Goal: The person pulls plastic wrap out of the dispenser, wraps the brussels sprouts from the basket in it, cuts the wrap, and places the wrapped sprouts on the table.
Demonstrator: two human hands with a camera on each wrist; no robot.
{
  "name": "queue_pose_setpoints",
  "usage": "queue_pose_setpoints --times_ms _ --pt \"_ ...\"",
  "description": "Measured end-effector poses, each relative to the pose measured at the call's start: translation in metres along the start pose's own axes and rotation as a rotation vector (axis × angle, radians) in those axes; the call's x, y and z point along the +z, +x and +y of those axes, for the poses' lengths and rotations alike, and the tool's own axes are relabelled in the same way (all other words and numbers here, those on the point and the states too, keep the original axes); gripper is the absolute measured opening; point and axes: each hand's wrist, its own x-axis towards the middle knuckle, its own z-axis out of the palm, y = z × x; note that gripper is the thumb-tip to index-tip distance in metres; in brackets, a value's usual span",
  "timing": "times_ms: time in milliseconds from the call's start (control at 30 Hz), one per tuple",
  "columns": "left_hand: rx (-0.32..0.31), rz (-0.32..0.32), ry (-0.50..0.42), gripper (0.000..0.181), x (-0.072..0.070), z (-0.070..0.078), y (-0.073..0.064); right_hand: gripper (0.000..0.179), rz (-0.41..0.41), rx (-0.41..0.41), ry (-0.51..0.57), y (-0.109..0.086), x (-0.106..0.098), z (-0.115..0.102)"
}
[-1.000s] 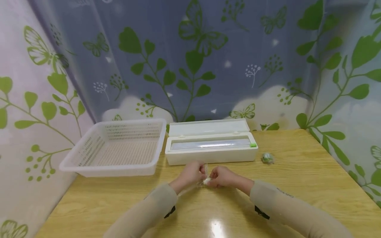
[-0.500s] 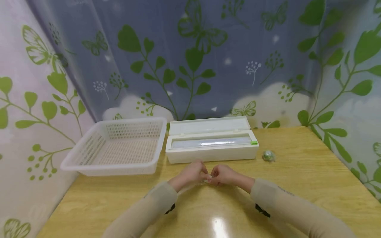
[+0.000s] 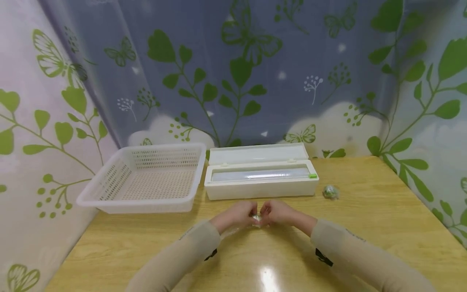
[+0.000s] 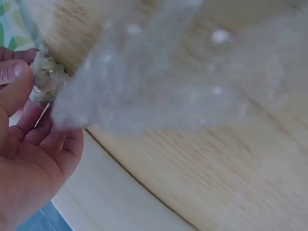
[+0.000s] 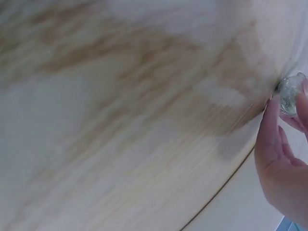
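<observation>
Both hands meet over the table just in front of a white cling film box. Between them is a small greenish bundle wrapped in clear cling film (image 4: 48,79); what is inside is unclear. My left hand (image 3: 238,213) pinches the bundle from the left, and a loose, crumpled tail of cling film (image 4: 144,82) trails from it across the left wrist view. From the right, my right hand (image 3: 279,213) holds the same bundle with thumb and fingers, seen at the edge of the right wrist view (image 5: 284,159). Fingers partly hide the bundle in the head view.
The cling film box (image 3: 260,190) stands with its lid up, a film roll inside and a green slider at its right end. Left of it is a white perforated basket (image 3: 135,207). Another film-wrapped green bundle (image 3: 330,192) lies to the right on the wooden table (image 3: 365,227).
The hands drew together over the bundle, then parted slightly, so more of it shows between the fingertips now. Box, basket and the other bundle stayed put; the head view shifted a little.
</observation>
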Motion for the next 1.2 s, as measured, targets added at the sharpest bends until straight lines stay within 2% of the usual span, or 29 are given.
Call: queue_pose_setpoints --times_ms 67,167,300,500,600,767,833,1000,1200 --pt "0.013 -0.004 -0.014 0.025 0.001 0.000 0.000 0.032 0.018 -0.017 -0.030 0.001 -0.001 0.001" --pt "0.023 -0.020 -0.033 0.029 0.002 0.002 0.000 0.031 -0.003 -0.071 -0.071 0.001 0.000 0.001" --pt "0.018 -0.034 -0.051 0.030 0.005 0.004 -0.003 0.019 -0.042 -0.149 -0.126 -0.001 0.003 0.001" --pt "0.018 0.003 -0.103 0.028 0.005 0.002 -0.003 0.009 -0.020 -0.205 -0.217 -0.001 -0.001 -0.003" --pt "0.042 0.023 -0.182 0.027 0.001 0.000 -0.003 0.011 -0.002 -0.181 -0.184 0.000 -0.006 -0.006" --pt "0.094 0.068 -0.311 0.029 -0.009 0.001 -0.001 0.027 0.014 -0.141 -0.041 0.004 -0.014 -0.009" --pt "0.079 0.075 -0.378 0.031 -0.010 0.002 0.001 0.032 0.006 -0.135 0.004 0.006 -0.017 -0.010" --pt "0.023 0.094 -0.504 0.031 -0.015 0.002 0.005 0.029 0.020 -0.075 0.008 0.008 -0.023 -0.015" --pt "0.001 0.098 -0.535 0.029 -0.023 0.004 0.005 0.023 0.042 -0.017 0.027 0.008 -0.029 -0.019"
